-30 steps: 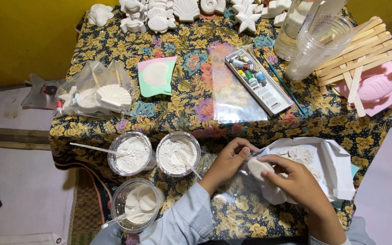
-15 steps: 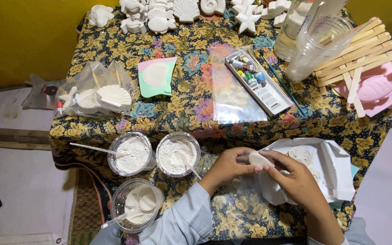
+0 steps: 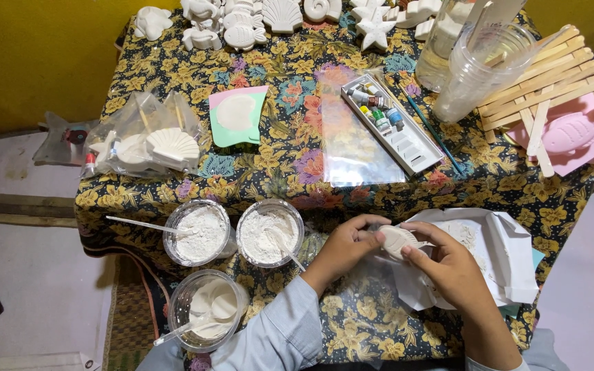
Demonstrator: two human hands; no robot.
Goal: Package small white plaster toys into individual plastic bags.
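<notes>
Yellow walls back a counter [image 3: 173, 199] draped in a dark floral cloth and crowded with craft supplies. Near its front edge, the left hand [image 3: 344, 249] and the right hand [image 3: 448, 268] together grasp a small white plaster piece [image 3: 398, 240], oval and ridged like a shell; left fingers pinch its left end and the right thumb and fingers wrap its right side. The piece is held just above a crumpled white paper sheet [image 3: 500, 251] lying on the cloth. To the left stand three clear tubs: two of white powder [image 3: 197, 232] [image 3: 267, 233], each with a stick, and one of white paste [image 3: 209, 306] nearer the person. Farther back lie a paint set [image 3: 390, 122], a bag of shell casts [image 3: 142, 145], wooden sticks [image 3: 551, 79] and a pink fish mould [image 3: 572, 134].
</notes>
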